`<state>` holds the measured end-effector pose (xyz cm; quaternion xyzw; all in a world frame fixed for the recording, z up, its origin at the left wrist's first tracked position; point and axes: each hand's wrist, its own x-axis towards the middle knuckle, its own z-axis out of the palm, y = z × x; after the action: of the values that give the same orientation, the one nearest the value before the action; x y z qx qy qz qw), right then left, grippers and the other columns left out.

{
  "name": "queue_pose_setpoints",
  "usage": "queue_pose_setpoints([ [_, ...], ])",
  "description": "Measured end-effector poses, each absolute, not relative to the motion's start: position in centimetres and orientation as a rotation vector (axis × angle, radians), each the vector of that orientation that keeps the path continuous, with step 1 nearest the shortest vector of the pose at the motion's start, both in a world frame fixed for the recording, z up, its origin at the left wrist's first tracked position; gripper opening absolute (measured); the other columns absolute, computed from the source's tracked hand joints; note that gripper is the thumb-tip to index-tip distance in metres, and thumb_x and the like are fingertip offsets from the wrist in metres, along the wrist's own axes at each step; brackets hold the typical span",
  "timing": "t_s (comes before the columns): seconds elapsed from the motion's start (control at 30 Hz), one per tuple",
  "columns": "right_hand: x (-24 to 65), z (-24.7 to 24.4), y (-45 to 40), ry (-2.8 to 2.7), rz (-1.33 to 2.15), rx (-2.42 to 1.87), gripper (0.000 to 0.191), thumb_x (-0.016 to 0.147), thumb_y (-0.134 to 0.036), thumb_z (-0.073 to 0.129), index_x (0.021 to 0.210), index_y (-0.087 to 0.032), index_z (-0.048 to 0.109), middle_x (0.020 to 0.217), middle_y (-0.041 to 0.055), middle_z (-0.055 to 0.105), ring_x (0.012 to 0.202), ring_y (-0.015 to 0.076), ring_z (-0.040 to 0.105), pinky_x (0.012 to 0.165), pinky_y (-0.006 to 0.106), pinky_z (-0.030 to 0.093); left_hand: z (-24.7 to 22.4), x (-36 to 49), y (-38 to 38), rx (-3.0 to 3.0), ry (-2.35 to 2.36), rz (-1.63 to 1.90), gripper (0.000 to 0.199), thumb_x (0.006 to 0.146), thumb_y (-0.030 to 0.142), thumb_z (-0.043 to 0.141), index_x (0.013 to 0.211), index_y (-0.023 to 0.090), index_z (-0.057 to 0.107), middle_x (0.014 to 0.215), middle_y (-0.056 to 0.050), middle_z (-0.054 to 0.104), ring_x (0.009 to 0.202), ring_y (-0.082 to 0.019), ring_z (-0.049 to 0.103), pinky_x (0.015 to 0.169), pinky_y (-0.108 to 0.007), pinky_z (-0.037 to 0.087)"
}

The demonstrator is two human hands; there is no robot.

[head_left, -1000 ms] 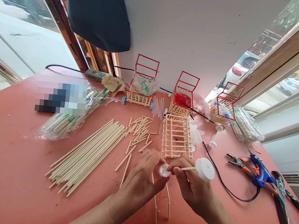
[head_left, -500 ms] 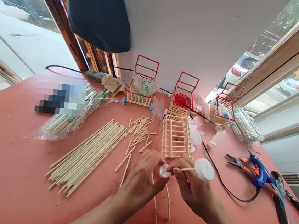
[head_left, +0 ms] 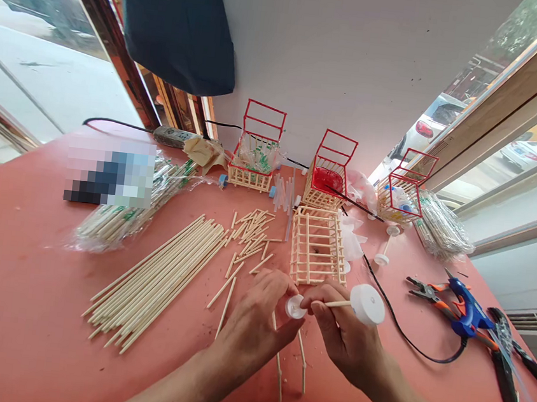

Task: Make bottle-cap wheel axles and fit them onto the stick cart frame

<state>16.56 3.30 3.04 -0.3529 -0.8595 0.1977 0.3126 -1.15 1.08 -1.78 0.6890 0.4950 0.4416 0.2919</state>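
My left hand [head_left: 261, 312] is closed, its fingertips gripping a small white bottle cap [head_left: 294, 307] by the edge. The cap's hollow side faces my right hand [head_left: 339, 327], which pinches a short wooden stick [head_left: 337, 304]. On the stick's outer end sits another white cap [head_left: 367, 304]. The inner end of the stick is hidden by my right fingers, close to the left cap; I cannot tell whether they touch. Just beyond my hands stands a stick-built frame [head_left: 318, 248]. Two jointed sticks [head_left: 302, 361] lie on the table beneath my hands.
Long sticks [head_left: 157, 279] and short cut pieces [head_left: 250, 234] lie to the left. Small carts [head_left: 252, 177] with red handles line the wall. At right are a blue glue gun [head_left: 468, 311] with its cable, pliers [head_left: 425, 289], and a finished-looking cap-and-stick axle [head_left: 386, 246].
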Motion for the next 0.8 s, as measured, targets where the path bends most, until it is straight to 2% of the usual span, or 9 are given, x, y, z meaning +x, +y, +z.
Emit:
queue_pose_setpoints([
  [0.4, 16.55, 3.05, 3.2, -2.265, 0.537, -0.959, 0.025, 0.108, -0.027, 0.041, 0.097, -0.022, 0.062, 0.084, 0.0053, 0.072, 0.078, 0.0197, 0.067, 0.073, 0.032, 0.053, -1.68, -1.21, 1.2, 1.844, 1.306, 1.177, 0.012, 0.092, 0.026, 0.068, 0.088, 0.022, 0.057, 0.086, -0.001, 0.065, 0.084, -0.022, 0.06, 0.075, -0.034, 0.045],
  [0.8, 16.66, 2.81, 3.23, -2.269, 0.517, -0.915, 0.018, 0.106, -0.019, 0.044, 0.099, -0.022, 0.061, 0.083, 0.0028, 0.072, 0.076, 0.0186, 0.066, 0.073, 0.031, 0.05, -1.65, -1.11, 1.13, 1.82, 1.27, 1.184, 0.012, 0.093, 0.025, 0.067, 0.088, 0.022, 0.057, 0.087, -0.001, 0.064, 0.084, -0.022, 0.058, 0.076, -0.035, 0.043],
])
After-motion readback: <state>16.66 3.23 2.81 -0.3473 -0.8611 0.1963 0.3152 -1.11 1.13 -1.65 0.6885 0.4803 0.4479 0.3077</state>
